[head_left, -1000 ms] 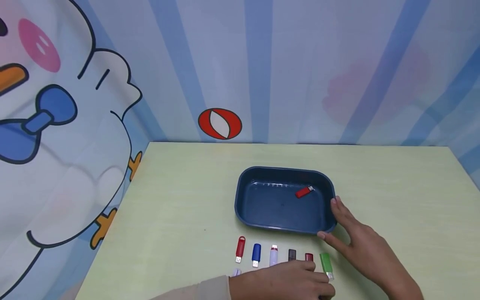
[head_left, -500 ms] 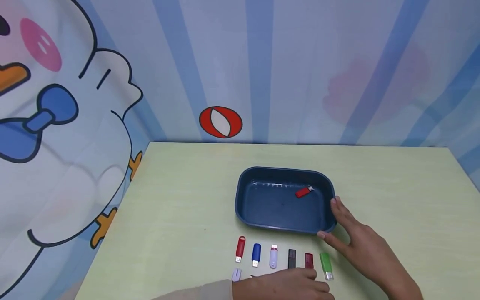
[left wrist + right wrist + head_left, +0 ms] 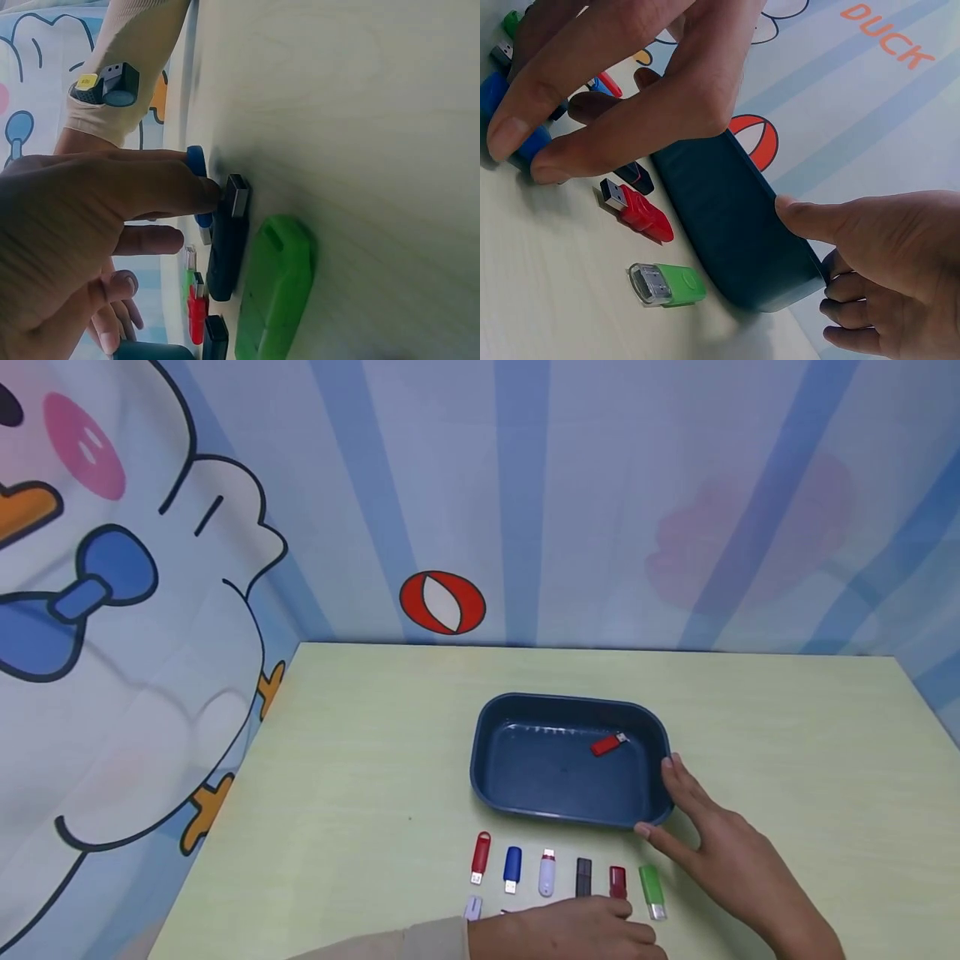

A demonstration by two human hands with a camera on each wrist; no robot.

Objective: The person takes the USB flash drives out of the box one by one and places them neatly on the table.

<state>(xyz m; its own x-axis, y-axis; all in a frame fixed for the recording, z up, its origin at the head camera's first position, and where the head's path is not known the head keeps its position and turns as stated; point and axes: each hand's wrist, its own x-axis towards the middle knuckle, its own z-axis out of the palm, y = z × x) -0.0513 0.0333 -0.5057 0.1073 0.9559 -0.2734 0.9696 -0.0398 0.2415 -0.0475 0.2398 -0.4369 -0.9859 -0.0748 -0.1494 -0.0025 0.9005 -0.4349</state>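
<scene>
My left hand (image 3: pixel 570 931) reaches in low, cut by the bottom edge of the head view. In the right wrist view, its thumb and finger pinch a blue USB stick (image 3: pixel 532 146) right at the tabletop. My right hand (image 3: pixel 738 860) rests at the near right corner of a dark blue tray (image 3: pixel 555 817), fingers fairly straight and thumb apart. A red USB stick (image 3: pixel 607 744) lies inside the tray. Nearest my left hand are a black USB stick (image 3: pixel 583 877), a dark red one (image 3: pixel 617 882) and a green one (image 3: pixel 652 892).
Left in the same row lie a red USB stick (image 3: pixel 481 858), a blue one (image 3: pixel 512 869) and a lilac one (image 3: pixel 547 872). A second lilac piece (image 3: pixel 472 907) shows below them, beside my sleeve (image 3: pixel 435 937). A printed cloth (image 3: pixel 600 510) hangs behind the table.
My left hand has drawn slightly toward the bottom edge, uncovering more of the black, dark red and lilac USB sticks. My right hand and the tray have stayed put.
</scene>
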